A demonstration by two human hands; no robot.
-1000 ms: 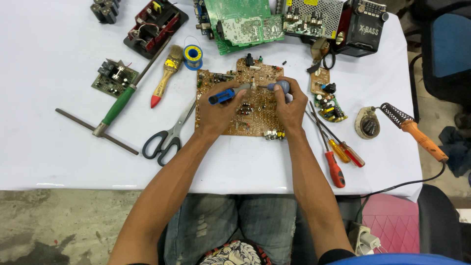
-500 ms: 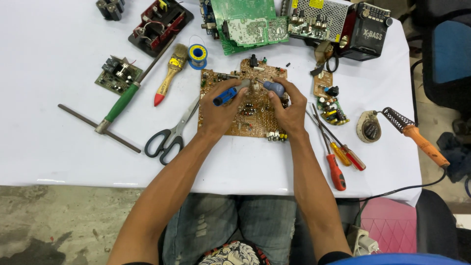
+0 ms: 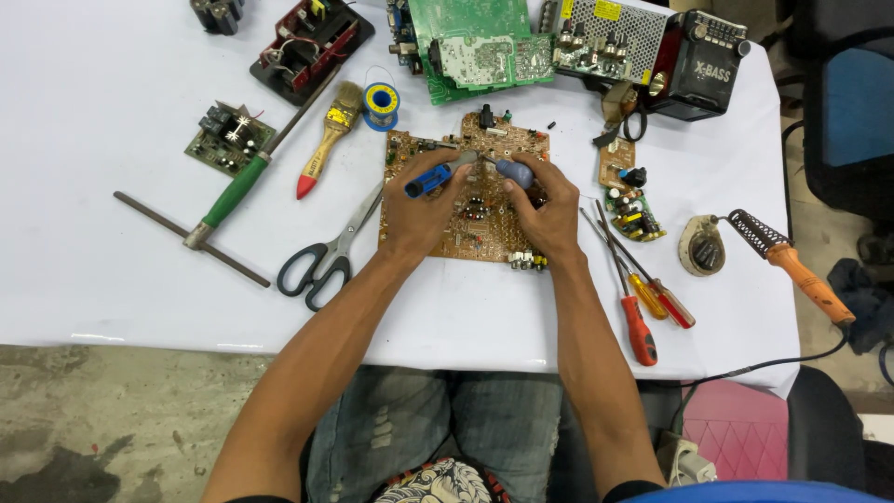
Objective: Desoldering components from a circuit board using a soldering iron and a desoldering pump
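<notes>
A single camera, worn on the person's head, looks almost straight down from above. It takes in the whole white surface from near edge to far edge, with the person's lap and the concrete floor along the near side. Both forearms reach away from the lens to the middle of the picture. The view is fairly close, and a blue chair shows at the far right.

The person's forearms were bare, with no watch or rings showing on the left hand or right hand. They wore faded blue jeans, worn pale at the knees.
</notes>
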